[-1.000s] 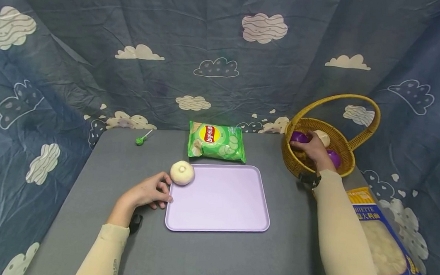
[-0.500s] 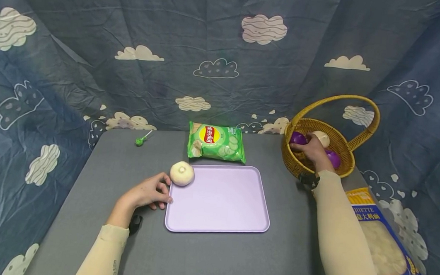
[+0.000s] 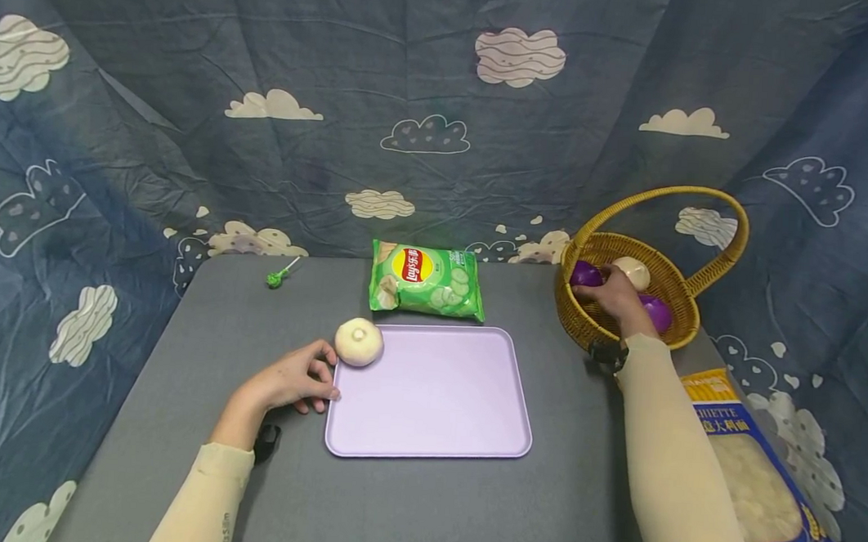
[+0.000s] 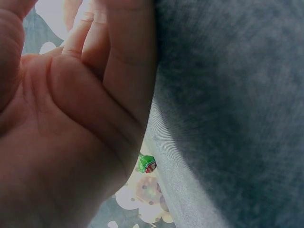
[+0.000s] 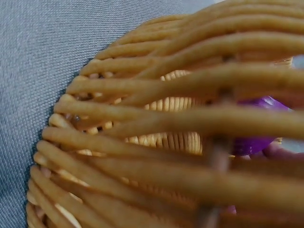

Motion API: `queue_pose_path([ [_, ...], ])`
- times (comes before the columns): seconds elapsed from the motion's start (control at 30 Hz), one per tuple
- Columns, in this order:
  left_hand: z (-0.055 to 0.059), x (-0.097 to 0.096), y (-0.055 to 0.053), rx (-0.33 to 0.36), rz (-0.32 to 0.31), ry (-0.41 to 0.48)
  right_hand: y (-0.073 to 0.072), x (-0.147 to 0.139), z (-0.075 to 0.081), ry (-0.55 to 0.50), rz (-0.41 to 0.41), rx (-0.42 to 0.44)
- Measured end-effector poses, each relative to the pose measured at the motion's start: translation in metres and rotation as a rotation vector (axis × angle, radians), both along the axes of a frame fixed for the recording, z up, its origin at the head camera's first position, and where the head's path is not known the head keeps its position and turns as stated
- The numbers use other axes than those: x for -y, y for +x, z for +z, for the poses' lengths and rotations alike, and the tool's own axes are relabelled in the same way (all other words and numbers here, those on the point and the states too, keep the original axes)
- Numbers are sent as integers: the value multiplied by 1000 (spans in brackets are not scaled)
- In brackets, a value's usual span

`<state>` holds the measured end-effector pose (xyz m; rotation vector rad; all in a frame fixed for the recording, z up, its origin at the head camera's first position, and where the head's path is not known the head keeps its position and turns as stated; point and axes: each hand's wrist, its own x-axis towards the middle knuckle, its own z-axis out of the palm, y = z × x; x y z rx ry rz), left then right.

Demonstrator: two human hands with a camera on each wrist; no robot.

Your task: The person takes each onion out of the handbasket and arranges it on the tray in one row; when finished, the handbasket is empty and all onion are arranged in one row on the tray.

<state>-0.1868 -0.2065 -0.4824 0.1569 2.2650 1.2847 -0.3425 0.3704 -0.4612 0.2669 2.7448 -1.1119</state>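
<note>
My right hand [image 3: 618, 297] reaches inside the wicker basket [image 3: 577, 319], its fingers curled against a shiny purple round vegetable [image 3: 585, 273]. Through the weave in the right wrist view, part of that purple vegetable [image 5: 254, 126] shows with a fingertip beside it. A second purple piece [image 3: 656, 313] and a pale round one [image 3: 633, 272] lie in the basket too. At the lilac tray's [image 3: 427, 393] left edge rests my left hand [image 3: 299, 376], fingers loosely bent, thumb at the rim. A cream-coloured mushroom [image 3: 359, 341] sits on the tray's back left corner, close to the index finger.
Behind the tray lies a green chip bag [image 3: 428, 280]. A green lollipop [image 3: 277, 278] is at the back left. On the right, beneath the right forearm's outer side, lies a blue and yellow pasta bag [image 3: 754, 484]. A cloud-printed curtain [image 3: 415, 73] surrounds the table.
The purple vegetable at my right fingers has shifted slightly to the left within the basket, the hand with it. The left hand, the tray and the mushroom stay put.
</note>
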Motion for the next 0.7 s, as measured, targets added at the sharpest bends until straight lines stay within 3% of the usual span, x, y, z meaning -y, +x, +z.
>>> queue_pose_path([
  [0.7,-2,0,-1,12,11,-14,2,1,0,-2,-14,-55],
])
